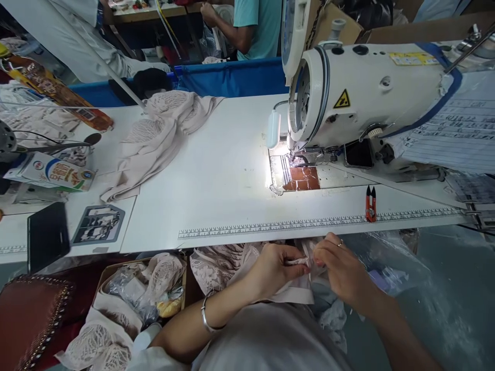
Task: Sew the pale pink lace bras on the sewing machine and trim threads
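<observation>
Below the table's front edge, over my lap, my left hand pinches a pale pink lace garment between thumb and fingers. Close beside it on the right, my right hand has its fingers closed on the edge of the same garment. The folded cloth runs from one hand to the other, and its lace part spreads left of my left hand. Above my hands, red-handled thread snips lie across the printed ruler strip on the table edge. My fingertips partly hide the gripped cloth.
A white sewing machine with its lamp lit stands at the back right. More lace garments lie on the table's left, near a bottle, a carton and a phone. A box of cloth sits below. Another person works beyond.
</observation>
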Demonstrator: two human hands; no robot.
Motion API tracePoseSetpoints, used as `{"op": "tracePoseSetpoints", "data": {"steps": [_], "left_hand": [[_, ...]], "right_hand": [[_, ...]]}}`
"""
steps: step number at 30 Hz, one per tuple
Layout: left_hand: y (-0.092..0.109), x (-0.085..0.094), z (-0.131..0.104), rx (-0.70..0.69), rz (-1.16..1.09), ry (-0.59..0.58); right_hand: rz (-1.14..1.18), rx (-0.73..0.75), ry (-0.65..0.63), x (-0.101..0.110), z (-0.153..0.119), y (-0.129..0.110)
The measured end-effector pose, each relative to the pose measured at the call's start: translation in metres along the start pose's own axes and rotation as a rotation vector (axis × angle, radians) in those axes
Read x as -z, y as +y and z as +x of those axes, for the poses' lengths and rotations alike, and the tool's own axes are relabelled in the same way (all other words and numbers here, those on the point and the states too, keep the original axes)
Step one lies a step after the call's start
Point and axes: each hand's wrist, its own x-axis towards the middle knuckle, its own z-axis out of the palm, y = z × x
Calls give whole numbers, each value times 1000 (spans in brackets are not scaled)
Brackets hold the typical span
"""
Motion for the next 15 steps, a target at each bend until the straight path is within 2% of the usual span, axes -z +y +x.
{"op": "tracePoseSetpoints", "data": {"steps": [3,5,7,9,11,13,15], "left_hand": [[4,-1,1,8,-30,-39],[6,1,-1,10,-51,-70],[8,4,-5,31,-77,-74],[8,8,-8,68,-91,-55],[8,12,-10,94,-96,-32],[8,13,-11,110,-102,-33],[7,12,-10,125,-114,-38]], "right_hand": [[323,-45,-85,-1,1,-10],[373,-72,-178,-3,1,-10],[169,-52,-150,-2,-2,1],[-147,-35,-6,3,-7,19],[-370,-105,121,14,-12,35],[-467,-176,172,25,-14,39],[-451,-180,176,31,-13,30]]}}
